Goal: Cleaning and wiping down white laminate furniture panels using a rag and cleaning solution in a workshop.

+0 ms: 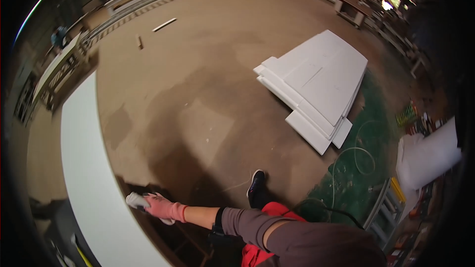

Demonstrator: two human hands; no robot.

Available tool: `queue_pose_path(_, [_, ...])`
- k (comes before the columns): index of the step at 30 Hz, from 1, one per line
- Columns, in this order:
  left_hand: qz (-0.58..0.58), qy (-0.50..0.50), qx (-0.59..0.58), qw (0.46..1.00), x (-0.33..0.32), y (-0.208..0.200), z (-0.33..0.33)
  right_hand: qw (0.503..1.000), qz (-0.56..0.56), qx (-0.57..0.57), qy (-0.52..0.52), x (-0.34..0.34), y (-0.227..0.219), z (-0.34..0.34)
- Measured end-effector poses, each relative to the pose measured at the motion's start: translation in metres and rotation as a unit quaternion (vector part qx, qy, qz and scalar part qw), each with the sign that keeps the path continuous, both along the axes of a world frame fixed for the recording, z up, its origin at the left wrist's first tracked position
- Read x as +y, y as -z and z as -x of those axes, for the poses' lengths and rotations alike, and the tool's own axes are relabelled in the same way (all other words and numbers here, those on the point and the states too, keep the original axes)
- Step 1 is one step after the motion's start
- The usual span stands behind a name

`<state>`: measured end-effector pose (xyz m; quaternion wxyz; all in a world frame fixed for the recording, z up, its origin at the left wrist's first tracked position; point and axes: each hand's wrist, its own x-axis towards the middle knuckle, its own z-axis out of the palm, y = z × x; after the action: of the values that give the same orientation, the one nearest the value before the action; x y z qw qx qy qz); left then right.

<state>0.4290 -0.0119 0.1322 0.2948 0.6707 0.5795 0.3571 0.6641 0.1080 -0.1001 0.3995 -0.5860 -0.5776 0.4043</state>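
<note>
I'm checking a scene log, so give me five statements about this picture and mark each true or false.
1. The gloved hand grips a white object. True.
2. The long white panel lies to the right of that hand. False: it lies to the left.
3. Several white boards are stacked together. True.
4. The glove is black. False: it is pink.
5. The green floor patch is in the picture's upper left. False: it is on the right side.
</note>
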Motion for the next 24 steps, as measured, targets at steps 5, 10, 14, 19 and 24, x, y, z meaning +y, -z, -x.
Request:
queue_pose_path(5, [0.241, 0.016, -0.068, 0.968, 0.057, 0.03, -0.236, 0.883, 0.141, 0.447, 0.037, -0.05, 0.03, -0.253])
queue_pose_path(10, [0.404, 0.283, -0.165, 0.854, 0.122, 0.204, -0.485, 0.716, 0.054, 0.646, 0.259, -0.202, 0.094, -0.472])
queue_pose_path(14, [0.236, 0.492, 0.031, 0.837, 0.118, 0.308, -0.701, 0.648, 0.055, 0.632, 0.421, -0.269, 0.082, -0.561])
queue_pose_path(19, [0.321, 0.491, 0.046, 0.809, 0.083, 0.423, -0.969, 0.483, -0.049, 0.658, 0.575, -0.333, 0.144, -0.604])
queue_pose_path(24, [0.658, 0.291, 0.028, 0.694, 0.059, 0.542, -1.155, 0.412, -0.021, 0.621, 0.667, -0.33, 0.209, -0.623])
